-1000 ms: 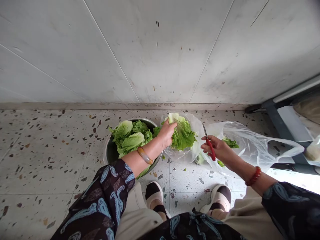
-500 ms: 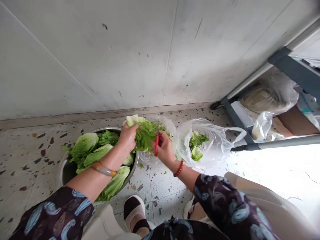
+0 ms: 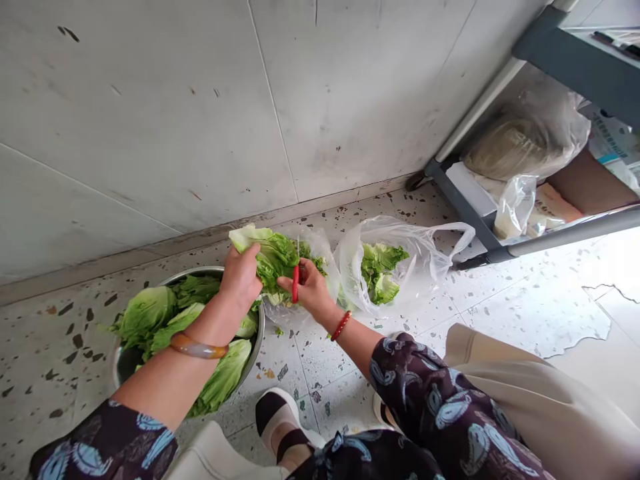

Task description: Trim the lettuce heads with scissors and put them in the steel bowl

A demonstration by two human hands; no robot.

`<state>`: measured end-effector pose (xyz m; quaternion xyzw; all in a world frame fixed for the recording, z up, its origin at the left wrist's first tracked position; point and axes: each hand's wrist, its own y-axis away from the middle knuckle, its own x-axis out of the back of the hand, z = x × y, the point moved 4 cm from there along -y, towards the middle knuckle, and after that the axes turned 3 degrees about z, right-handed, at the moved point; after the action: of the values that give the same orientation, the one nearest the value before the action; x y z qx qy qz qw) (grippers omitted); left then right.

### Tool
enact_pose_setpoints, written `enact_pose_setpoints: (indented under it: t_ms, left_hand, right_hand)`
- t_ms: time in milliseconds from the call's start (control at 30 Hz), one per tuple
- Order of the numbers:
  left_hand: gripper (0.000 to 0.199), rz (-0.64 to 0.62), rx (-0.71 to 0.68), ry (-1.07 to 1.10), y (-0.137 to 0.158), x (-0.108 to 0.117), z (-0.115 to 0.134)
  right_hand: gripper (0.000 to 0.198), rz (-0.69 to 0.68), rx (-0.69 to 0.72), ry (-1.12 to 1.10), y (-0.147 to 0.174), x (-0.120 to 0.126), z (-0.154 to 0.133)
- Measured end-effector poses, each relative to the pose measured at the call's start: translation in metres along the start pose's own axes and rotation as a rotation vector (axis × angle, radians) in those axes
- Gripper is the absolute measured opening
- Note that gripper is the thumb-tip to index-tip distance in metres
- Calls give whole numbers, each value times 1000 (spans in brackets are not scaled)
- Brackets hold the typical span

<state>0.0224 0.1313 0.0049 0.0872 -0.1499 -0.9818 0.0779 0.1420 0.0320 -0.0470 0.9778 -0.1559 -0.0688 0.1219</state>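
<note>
My left hand (image 3: 241,275) is closed round the pale base of a head of lettuce (image 3: 274,257), its green leaves pointing right. In my right hand (image 3: 315,288) is a pair of scissors with red handles (image 3: 295,284); the blades point up against the leaf ends. Below and left of my left hand stands a metal basin (image 3: 261,333) with several lettuce heads (image 3: 149,310) in it. Under the held lettuce lies a clear plastic bag (image 3: 320,243) with leaf scraps, partly hidden by my hands.
To the right, a second clear plastic bag (image 3: 425,250) holds torn lettuce leaves (image 3: 383,267). A grey wheeled shelf (image 3: 460,203) with bagged goods (image 3: 525,143) stands farther right. The wall (image 3: 200,120) runs behind; small green bits lie on the speckled floor (image 3: 330,360).
The camera view has turned and shifted, so the scene tilts and sits further left. Both hands keep hold of the lettuce and the scissors, with the blades still at the leaf ends.
</note>
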Motion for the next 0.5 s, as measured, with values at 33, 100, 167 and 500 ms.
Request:
enact_pose_setpoints:
  t_ms: [33, 100, 167, 500]
  left_hand:
    - [26, 4, 8, -13, 2, -4, 0]
    - [24, 30, -3, -31, 4, -8, 3]
    - [23, 62, -27, -40, 2, -8, 7]
    - [31, 90, -90, -32, -5, -12, 12]
  right_hand:
    - [59, -3, -32, -54, 1, -6, 3]
    - [60, 22, -116, -168, 4, -15, 7]
    - [59, 26, -142, -225, 4, -20, 4]
    - [44, 18, 89, 31, 2, 3, -22]
